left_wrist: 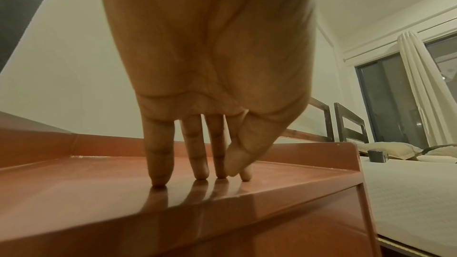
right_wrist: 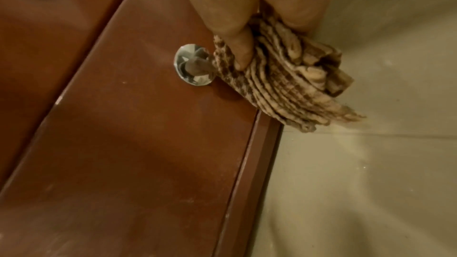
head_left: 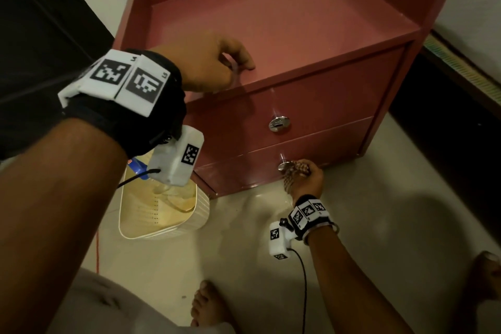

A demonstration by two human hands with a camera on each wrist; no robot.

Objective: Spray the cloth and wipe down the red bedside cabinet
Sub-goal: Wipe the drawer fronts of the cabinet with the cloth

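Lower centre of head view: right hand [head_left: 307, 179] grips bunched cloth [right_wrist: 287, 81] against lower drawer front of red bedside cabinet [head_left: 311, 106], beside crystal knob [right_wrist: 194, 67]. Left hand [head_left: 208, 62], fingers straight, holds nothing, braces cabinet top. Advice: press cloth flat, circle knob, sweep along drawer edges.

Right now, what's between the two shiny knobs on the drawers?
In the head view, only bare red drawer front and the seam between drawers separates the upper knob from the lower knob.
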